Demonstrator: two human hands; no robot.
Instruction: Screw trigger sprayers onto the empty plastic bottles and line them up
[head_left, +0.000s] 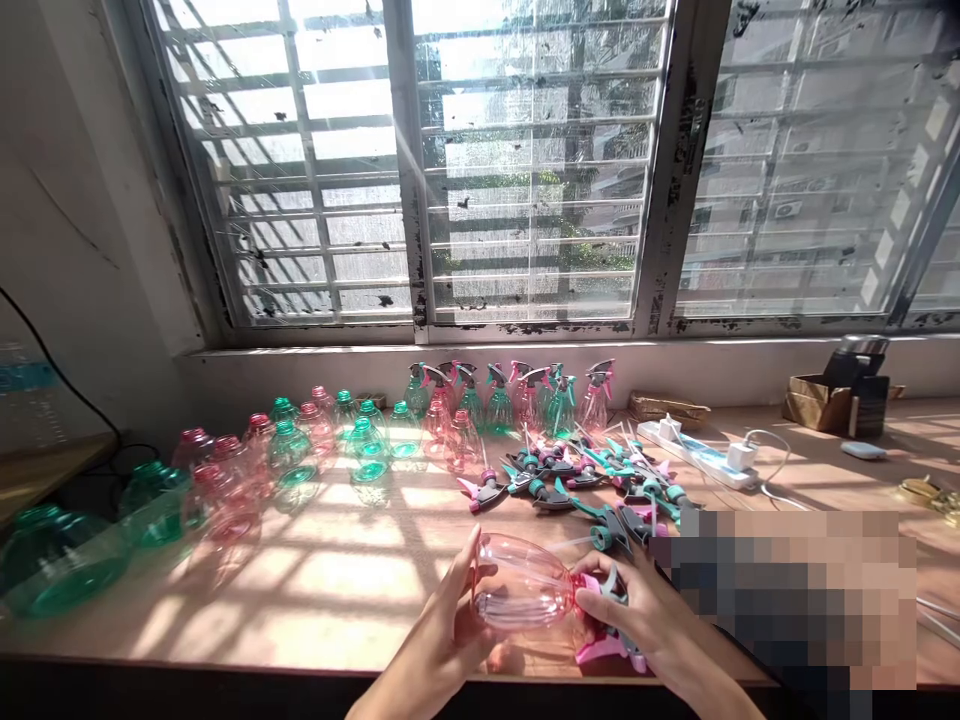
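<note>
A clear pink spray bottle [523, 580] lies sideways between my hands, low over the table's front edge. My left hand [456, 612] is closed around its base. At the neck, the fingers of my right hand [626, 600] grip the pink collar of a pink and grey spray head [609, 645], its trigger pointing down towards me. A thin tube shows through the clear bottle wall. Just beyond my right hand lies a pile of loose teal, pink and grey spray heads [551, 490].
Open green bottles [291, 455] and pink bottles [229, 500] stand at the left. A row of bottles with spray heads [499, 398] lines the wall under the window. A white power strip [701, 455] and a cardboard box [814, 403] sit at the right. A pixelated patch hides the lower right.
</note>
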